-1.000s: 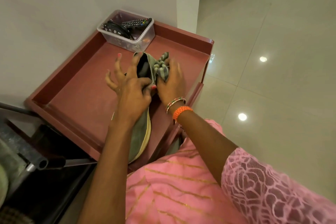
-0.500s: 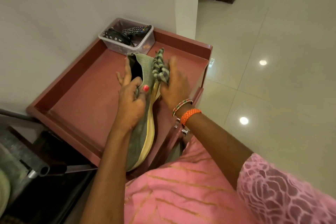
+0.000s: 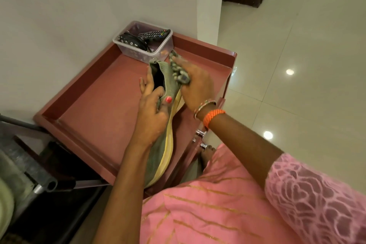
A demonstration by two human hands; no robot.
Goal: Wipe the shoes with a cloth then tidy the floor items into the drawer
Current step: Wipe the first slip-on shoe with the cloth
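A grey-green shoe (image 3: 165, 145) with a pale yellow sole is held on its side above the maroon cabinet top (image 3: 95, 117), heel pointing away from me. My left hand (image 3: 152, 113) grips it at the collar, thumb over the upper and fingers inside the opening. My right hand (image 3: 195, 85) holds a bunched grey striped cloth (image 3: 179, 70) and presses it against the shoe's heel side. Two chrome drawer knobs (image 3: 201, 134) show on the cabinet front below my right wrist.
A clear plastic box (image 3: 144, 49) with a remote control (image 3: 155, 34) and a dark strap sits at the cabinet top's far corner against the white wall. A raised rim edges the top. Glossy tiled floor (image 3: 287, 65) spreads right; metal tubing (image 3: 29, 174) stands at the left.
My left hand closed from spread fingers to a firm grip on the shoe's collar. The shoe turned onto its side, showing the sole. My right hand slid the cloth up toward the heel.
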